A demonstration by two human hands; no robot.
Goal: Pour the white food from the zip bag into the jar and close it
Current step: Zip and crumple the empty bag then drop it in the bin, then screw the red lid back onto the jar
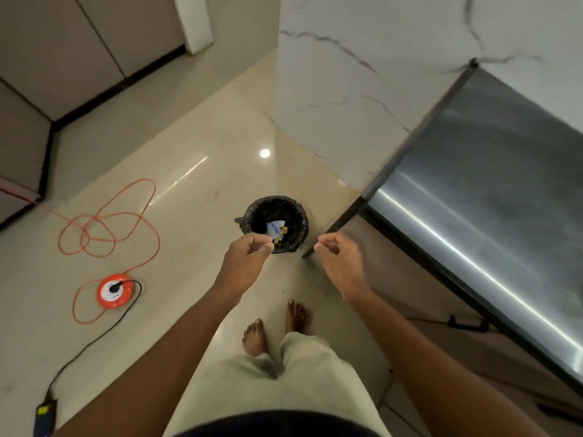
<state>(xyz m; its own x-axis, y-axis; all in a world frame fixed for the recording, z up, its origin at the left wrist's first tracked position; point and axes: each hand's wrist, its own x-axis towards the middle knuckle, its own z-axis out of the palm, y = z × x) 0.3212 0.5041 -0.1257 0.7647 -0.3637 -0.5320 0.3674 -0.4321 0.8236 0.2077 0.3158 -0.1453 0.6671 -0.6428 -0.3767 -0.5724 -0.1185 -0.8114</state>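
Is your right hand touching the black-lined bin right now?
Apart. The head view shows a strip of bare floor between the right hand and the bin.

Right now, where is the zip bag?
In the head view the crumpled zip bag lies inside the black-lined bin on the floor, centre of the picture, just beyond the left hand and left of the steel counter.
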